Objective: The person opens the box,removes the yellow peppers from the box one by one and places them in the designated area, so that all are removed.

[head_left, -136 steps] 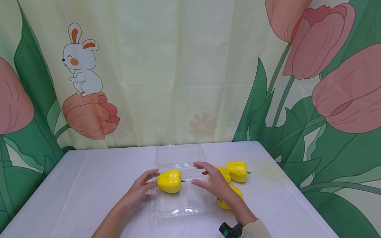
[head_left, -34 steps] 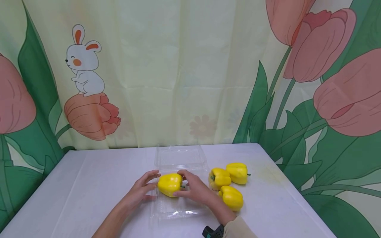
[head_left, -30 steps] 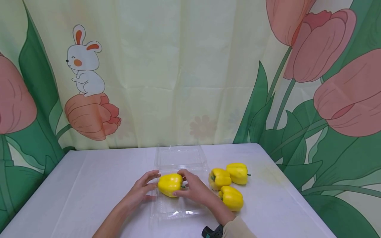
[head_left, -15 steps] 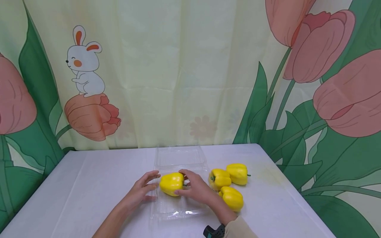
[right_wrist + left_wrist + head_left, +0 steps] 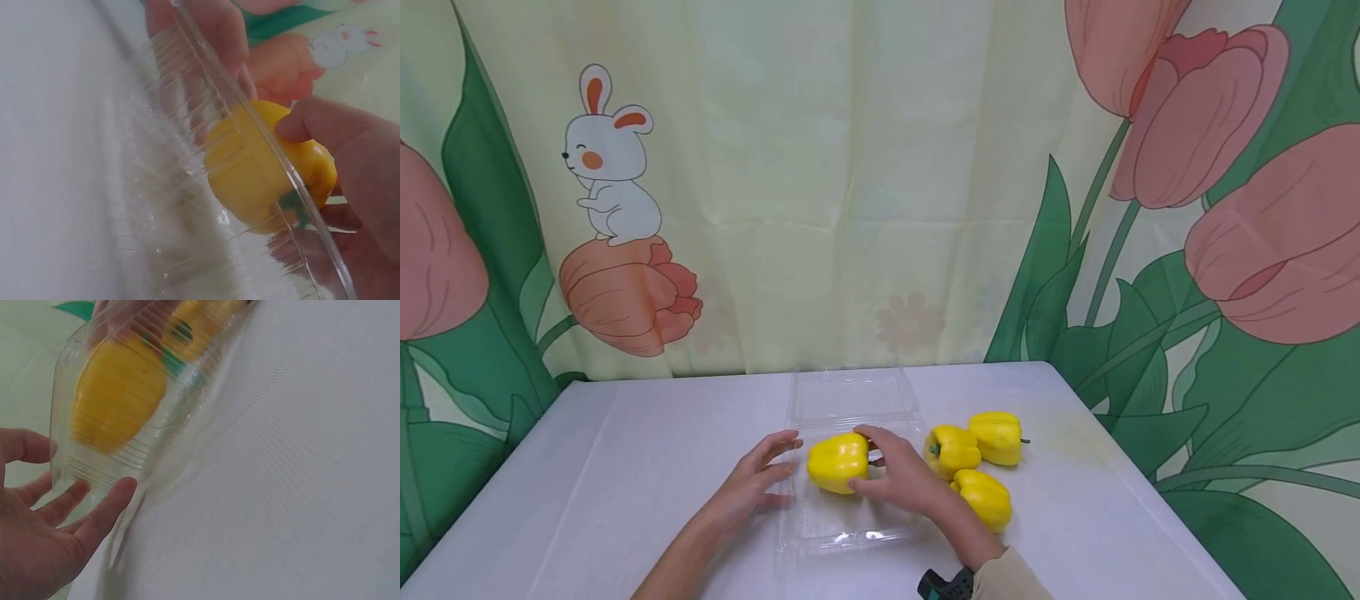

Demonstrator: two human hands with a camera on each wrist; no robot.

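Observation:
A yellow bell pepper [image 5: 837, 463] is in the base of a clear plastic clamshell container [image 5: 857, 529], its green stem toward the right. My right hand [image 5: 898, 471] grips the stem end, thumb on the near side and fingers on the far side; the right wrist view shows the thumb on the bell pepper [image 5: 240, 169] behind the clear wall. My left hand [image 5: 752, 479] is at the container's left wall, fingers spread and lightly bent. In the left wrist view, the fingertips of the left hand [image 5: 47, 531] meet the clear wall, apart from the bell pepper.
The container's lid [image 5: 850, 396] lies folded back toward the curtain. Right of the container, three more yellow bell peppers sit close together: one at the back [image 5: 996, 437], one in the middle [image 5: 953, 450], one nearer [image 5: 985, 500], beside my right forearm. A white cloth [image 5: 625, 467] covers the table.
My right hand came left from above the container and took hold of the bell pepper inside. It has since shifted the bell pepper slightly right. My left hand stays at the left wall.

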